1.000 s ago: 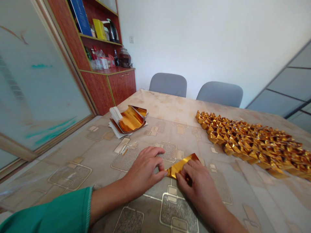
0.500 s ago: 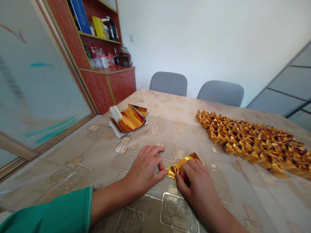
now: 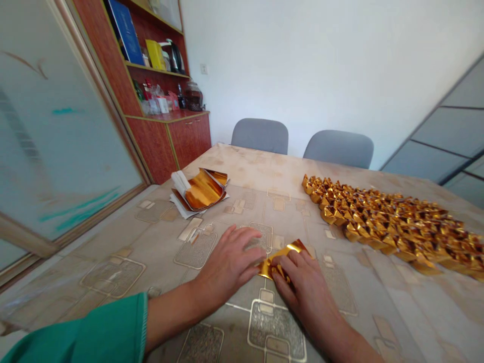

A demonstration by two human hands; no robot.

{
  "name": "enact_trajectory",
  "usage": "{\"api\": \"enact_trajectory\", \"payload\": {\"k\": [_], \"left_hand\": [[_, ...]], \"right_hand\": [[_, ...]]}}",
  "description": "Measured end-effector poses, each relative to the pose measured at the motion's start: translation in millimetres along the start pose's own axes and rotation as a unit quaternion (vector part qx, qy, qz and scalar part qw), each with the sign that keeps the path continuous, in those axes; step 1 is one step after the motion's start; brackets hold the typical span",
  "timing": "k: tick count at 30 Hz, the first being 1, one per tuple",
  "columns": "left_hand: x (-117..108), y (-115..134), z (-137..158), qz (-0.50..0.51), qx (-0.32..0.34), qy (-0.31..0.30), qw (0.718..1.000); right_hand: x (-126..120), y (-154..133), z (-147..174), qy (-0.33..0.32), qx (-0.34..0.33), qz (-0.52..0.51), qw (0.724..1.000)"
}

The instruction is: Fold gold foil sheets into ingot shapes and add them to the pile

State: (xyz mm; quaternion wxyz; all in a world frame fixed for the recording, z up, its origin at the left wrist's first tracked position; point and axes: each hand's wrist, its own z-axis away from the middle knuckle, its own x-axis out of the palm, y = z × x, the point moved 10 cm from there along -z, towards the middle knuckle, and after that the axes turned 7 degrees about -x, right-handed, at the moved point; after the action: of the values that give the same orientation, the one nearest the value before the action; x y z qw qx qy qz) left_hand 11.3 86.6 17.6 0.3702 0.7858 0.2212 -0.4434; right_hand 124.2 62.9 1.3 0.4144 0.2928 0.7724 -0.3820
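Note:
A piece of gold foil paper (image 3: 287, 249), folded with a pointed corner, lies on the patterned tablecloth in front of me. My right hand (image 3: 302, 277) is curled over it, thumb and fingers closed on its near edge and covering much of it. At the foil's left end is my left hand (image 3: 236, 254), fingers spread and holding nothing; whether the thumb touches the foil I cannot tell. Beyond the left hand rests a stack of gold foil sheets (image 3: 206, 189) mixed with white paper, curled up at the edges.
Rows of folded gold foil pieces (image 3: 381, 217) cover the table's right side. Two grey chairs (image 3: 260, 135) stand at the far edge. A red-brown cabinet (image 3: 189, 136) with a kettle and bottles is at back left, beside a frosted sliding door (image 3: 64, 126).
My left fingers have straightened and moved slightly right, toward the foil. The right fingers have shifted a little left along it. The whole view has tilted slightly.

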Motion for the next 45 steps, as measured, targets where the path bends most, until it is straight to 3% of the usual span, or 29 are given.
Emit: {"api": "enact_trajectory", "payload": {"k": [10, 15, 20, 26, 29, 40, 45], "left_hand": [[10.5, 17.7, 6.6, -0.134, 0.101, -0.005, 0.986], [12.0, 12.3, 10.9, -0.161, 0.076, 0.004, 0.984], [10.9, 13.4, 12.6, -0.166, 0.078, 0.018, 0.983], [15.6, 44.1, 20.8, -0.154, 0.209, 0.015, 0.966], [18.1, 47.7, 24.5, -0.149, 0.229, -0.018, 0.962], [18.0, 16.0, 23.0, -0.085, 0.206, -0.239, 0.945], [8.5, 17.0, 24.1, -0.049, 0.241, -0.233, 0.941]], "right_hand": [[0.6, -6.6, 12.3, 0.003, -0.052, 0.081, 0.995], [6.6, -16.6, 19.3, -0.045, -0.12, 0.128, 0.984], [1.2, -12.2, 31.5, -0.101, -0.113, 0.092, 0.984], [-3.4, -11.1, 33.0, -0.141, -0.092, 0.065, 0.984], [-2.6, -11.4, 31.0, -0.15, -0.08, 0.052, 0.984], [-6.2, -10.7, 30.6, -0.146, -0.076, 0.033, 0.986], [-8.7, -11.8, 30.7, -0.139, -0.075, 0.041, 0.987]]}}
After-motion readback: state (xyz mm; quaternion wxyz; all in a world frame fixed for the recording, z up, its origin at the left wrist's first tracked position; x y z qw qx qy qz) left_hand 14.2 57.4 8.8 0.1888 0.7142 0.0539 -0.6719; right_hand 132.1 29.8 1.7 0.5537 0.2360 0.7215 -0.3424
